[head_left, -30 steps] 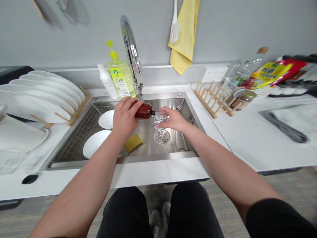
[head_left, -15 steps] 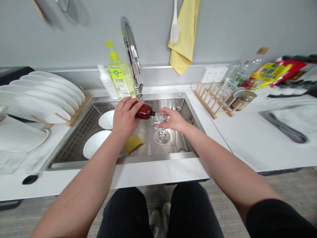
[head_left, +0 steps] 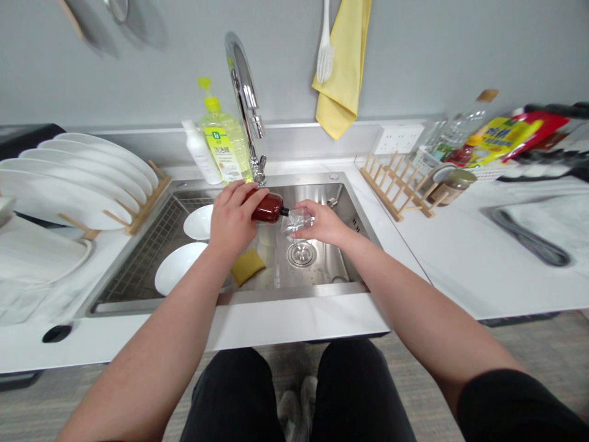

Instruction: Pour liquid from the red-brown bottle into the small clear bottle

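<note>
Over the sink [head_left: 322, 288], my left hand [head_left: 233, 215] is closed around a reddish-brown bottle [head_left: 268, 207]. The bottle lies nearly on its side, its black neck pointing right. My right hand [head_left: 321, 222] grips a small clear glass [head_left: 294, 222], whose mouth is tilted toward the bottle neck. Whether the neck touches the rim, or any liquid flows, I cannot tell. Below, a yellow sponge [head_left: 247, 267] rests in the basin. Two white bowls [head_left: 178, 265] sit to its left on a wire grid, partly hidden by my left forearm.
A chrome faucet [head_left: 243, 80] rises behind the sink beside a dish soap bottle [head_left: 225, 144] and a white bottle [head_left: 201, 153]. White plates [head_left: 69, 178] stand in a rack at left. A wooden rack [head_left: 398, 184] and a jar [head_left: 453, 186] are at right. A yellow cloth [head_left: 343, 73] hangs behind.
</note>
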The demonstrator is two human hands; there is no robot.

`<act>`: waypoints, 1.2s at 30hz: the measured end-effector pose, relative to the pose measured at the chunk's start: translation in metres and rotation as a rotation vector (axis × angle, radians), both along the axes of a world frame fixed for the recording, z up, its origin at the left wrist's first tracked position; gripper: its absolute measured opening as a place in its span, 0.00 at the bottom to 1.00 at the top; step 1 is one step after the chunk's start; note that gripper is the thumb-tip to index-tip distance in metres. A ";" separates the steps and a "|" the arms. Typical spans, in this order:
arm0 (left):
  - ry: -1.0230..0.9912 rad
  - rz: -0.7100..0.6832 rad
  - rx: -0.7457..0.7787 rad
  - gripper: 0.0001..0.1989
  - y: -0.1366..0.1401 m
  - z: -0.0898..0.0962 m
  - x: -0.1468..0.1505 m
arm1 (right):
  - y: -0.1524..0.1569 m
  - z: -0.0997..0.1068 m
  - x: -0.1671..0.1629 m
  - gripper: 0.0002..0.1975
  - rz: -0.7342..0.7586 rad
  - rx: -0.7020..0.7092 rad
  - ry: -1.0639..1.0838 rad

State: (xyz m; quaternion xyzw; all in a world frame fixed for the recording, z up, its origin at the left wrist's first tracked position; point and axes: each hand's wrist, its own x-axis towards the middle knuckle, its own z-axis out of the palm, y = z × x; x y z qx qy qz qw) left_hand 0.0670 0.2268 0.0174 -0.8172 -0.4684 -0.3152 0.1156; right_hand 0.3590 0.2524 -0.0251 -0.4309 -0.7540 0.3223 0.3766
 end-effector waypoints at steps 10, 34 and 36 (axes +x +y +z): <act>-0.003 0.007 -0.005 0.41 -0.002 0.002 0.002 | 0.001 -0.002 0.000 0.37 0.012 0.002 0.010; 0.001 0.000 -0.006 0.41 0.001 -0.001 0.000 | 0.001 -0.002 0.000 0.37 0.013 0.010 0.005; 0.002 0.000 -0.014 0.42 0.000 -0.001 0.000 | 0.001 -0.001 0.000 0.37 0.015 0.010 0.004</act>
